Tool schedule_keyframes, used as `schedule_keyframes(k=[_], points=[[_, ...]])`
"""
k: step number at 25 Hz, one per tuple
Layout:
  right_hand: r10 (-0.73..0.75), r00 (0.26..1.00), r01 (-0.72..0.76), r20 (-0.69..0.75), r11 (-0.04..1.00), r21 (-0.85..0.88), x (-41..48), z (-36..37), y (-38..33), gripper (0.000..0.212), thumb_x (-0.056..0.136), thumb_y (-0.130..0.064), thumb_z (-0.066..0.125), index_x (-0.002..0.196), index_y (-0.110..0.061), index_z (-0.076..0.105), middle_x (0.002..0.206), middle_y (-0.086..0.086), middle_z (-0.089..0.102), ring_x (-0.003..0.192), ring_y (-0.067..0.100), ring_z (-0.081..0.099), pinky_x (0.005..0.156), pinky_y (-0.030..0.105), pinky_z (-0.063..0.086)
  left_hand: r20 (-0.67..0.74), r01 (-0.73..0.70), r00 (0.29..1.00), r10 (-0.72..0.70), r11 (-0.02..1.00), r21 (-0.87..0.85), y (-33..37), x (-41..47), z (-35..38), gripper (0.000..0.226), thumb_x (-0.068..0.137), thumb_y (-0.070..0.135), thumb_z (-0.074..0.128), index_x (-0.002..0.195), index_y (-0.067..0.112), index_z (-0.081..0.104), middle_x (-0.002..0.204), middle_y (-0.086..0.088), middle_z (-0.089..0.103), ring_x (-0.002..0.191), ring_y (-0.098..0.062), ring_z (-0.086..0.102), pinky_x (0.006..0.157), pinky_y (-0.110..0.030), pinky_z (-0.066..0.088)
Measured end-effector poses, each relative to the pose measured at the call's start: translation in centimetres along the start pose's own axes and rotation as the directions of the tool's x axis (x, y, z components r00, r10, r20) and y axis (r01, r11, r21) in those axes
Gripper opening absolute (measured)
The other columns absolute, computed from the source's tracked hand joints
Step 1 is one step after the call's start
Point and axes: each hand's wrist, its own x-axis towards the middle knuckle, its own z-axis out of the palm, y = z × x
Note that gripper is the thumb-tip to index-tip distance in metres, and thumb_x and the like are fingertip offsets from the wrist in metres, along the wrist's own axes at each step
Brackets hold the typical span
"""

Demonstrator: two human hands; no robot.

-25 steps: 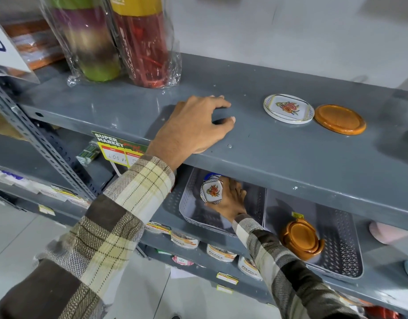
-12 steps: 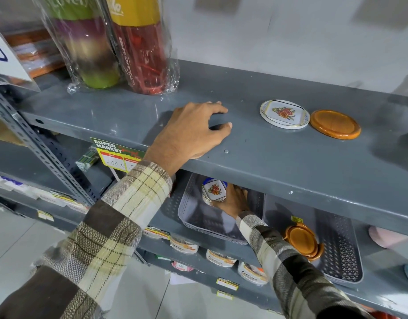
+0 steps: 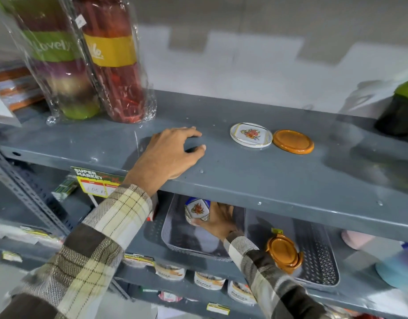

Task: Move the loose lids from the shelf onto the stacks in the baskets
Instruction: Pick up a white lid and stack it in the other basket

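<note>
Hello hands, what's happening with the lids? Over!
Left hand resting empty on shelf. Right hand holding floral lids in left basket. Two loose lids wait; nothing blocking.

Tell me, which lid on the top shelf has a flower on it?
The white lid, left of the plain orange lid and nearer the left hand.

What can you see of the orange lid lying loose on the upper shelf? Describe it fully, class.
The orange lid is round, glossy and plastic-looking, with a raised rim around a flat centre. It lies flat on the grey shelf, right of the floral lid, their edges touching or nearly so. Neither hand touches it.
</note>
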Motion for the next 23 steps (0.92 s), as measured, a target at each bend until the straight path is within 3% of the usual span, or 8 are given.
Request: schedule_keyframes(k=[4, 7, 11, 12, 15, 19, 20, 23], points=[[-0.068, 0.994, 0.064, -0.088, 0.997, -0.044, -2.9, -2.2, -1.7, 0.092, 0.082, -0.06, 0.071, 0.151, -0.019, 0.026, 0.162, 0.007, 0.03, 0.151, 0.03, 0.021, 0.121, 0.04, 0.015, 0.014, 0.043, 0.999, -0.043, 0.999, 0.017, 0.5, -0.3, -0.4, 0.048, 0.087, 0.052, 0.057, 0.132, 0.034, 0.06, 0.149, 0.016, 0.049, 0.133, -0.019, 0.051, 0.114, -0.037, 0.036], [-0.158, 0.975, 0.144, -0.157, 0.985, -0.097, -6.6, -3.7, -2.6, 0.097, 0.079, -0.068, 0.067, 0.153, -0.024, 0.023, 0.158, 0.003, 0.037, 0.146, 0.026, 0.033, 0.115, 0.045, 0.027, 0.053, 0.034, 0.998, -0.039, 0.995, 0.09, 1.3, -1.0, -0.6, 0.049, 0.093, 0.051, 0.05, 0.139, 0.033, 0.053, 0.154, 0.014, 0.042, 0.137, -0.021, 0.046, 0.112, -0.04, 0.032], [-0.293, 0.931, 0.288, -0.22, 0.956, -0.054, -12.5, -5.8, -4.1, 0.08, 0.083, -0.064, 0.066, 0.148, -0.028, 0.034, 0.151, -0.003, 0.048, 0.136, 0.018, 0.048, 0.109, 0.042, 0.042, 0.103, -0.001, 0.995, -0.016, 0.986, 0.169, 2.0, -1.5, -0.7, 0.052, 0.1, 0.047, 0.04, 0.148, 0.027, 0.042, 0.161, 0.009, 0.031, 0.145, -0.02, 0.035, 0.116, -0.044, 0.024], [-0.332, 0.907, 0.324, -0.259, 0.943, -0.075, -14.0, -6.4, -4.5, 0.078, 0.085, -0.064, 0.064, 0.147, -0.027, 0.036, 0.154, -0.004, 0.046, 0.138, 0.016, 0.047, 0.11, 0.035, 0.042, 0.11, -0.003, 0.994, -0.016, 0.984, 0.176, 2.1, -1.5, -0.7, 0.053, 0.1, 0.047, 0.039, 0.149, 0.026, 0.041, 0.161, 0.008, 0.03, 0.146, -0.02, 0.034, 0.116, -0.044, 0.023], [-0.411, 0.81, 0.396, -0.418, 0.91, -0.126, -17.6, -9.1, -5.9, 0.074, 0.086, -0.065, 0.063, 0.146, -0.03, 0.038, 0.155, -0.012, 0.044, 0.14, 0.004, 0.041, 0.11, 0.013, 0.023, 0.126, -0.011, 0.992, -0.015, 0.98, 0.199, 2.1, -1.6, -0.7, 0.054, 0.1, 0.048, 0.037, 0.15, 0.026, 0.038, 0.162, 0.007, 0.027, 0.147, -0.019, 0.031, 0.117, -0.044, 0.022], [-0.477, 0.575, 0.446, -0.664, 0.864, -0.234, -18.6, -15.3, -8.2, 0.069, 0.087, -0.058, 0.067, 0.142, -0.021, 0.047, 0.145, -0.007, 0.055, 0.134, 0.008, 0.05, 0.11, 0.017, 0.031, 0.133, -0.011, 0.991, -0.018, 0.977, 0.212, 1.9, -1.6, -0.7, 0.056, 0.1, 0.05, 0.036, 0.151, 0.027, 0.036, 0.162, 0.009, 0.025, 0.148, -0.017, 0.028, 0.118, -0.045, 0.021], [-0.465, 0.545, 0.444, -0.698, 0.866, -0.23, -18.1, -17.0, -8.6, 0.07, 0.086, -0.055, 0.07, 0.142, -0.018, 0.047, 0.144, -0.006, 0.055, 0.132, 0.01, 0.052, 0.109, 0.018, 0.032, 0.137, -0.014, 0.99, -0.016, 0.977, 0.211, 1.8, -1.5, -0.7, 0.057, 0.1, 0.051, 0.035, 0.151, 0.028, 0.035, 0.163, 0.009, 0.025, 0.148, -0.017, 0.028, 0.118, -0.046, 0.02], [-0.36, 0.577, 0.342, -0.733, 0.922, -0.183, -15.0, -21.8, -8.9, 0.078, 0.083, -0.051, 0.075, 0.146, -0.02, 0.041, 0.141, -0.004, 0.055, 0.12, 0.009, 0.054, 0.105, 0.024, 0.035, 0.14, -0.017, 0.99, -0.011, 0.979, 0.201, 1.9, -1.6, -0.9, 0.057, 0.099, 0.053, 0.037, 0.151, 0.028, 0.036, 0.162, 0.01, 0.025, 0.148, -0.017, 0.028, 0.118, -0.045, 0.02]])
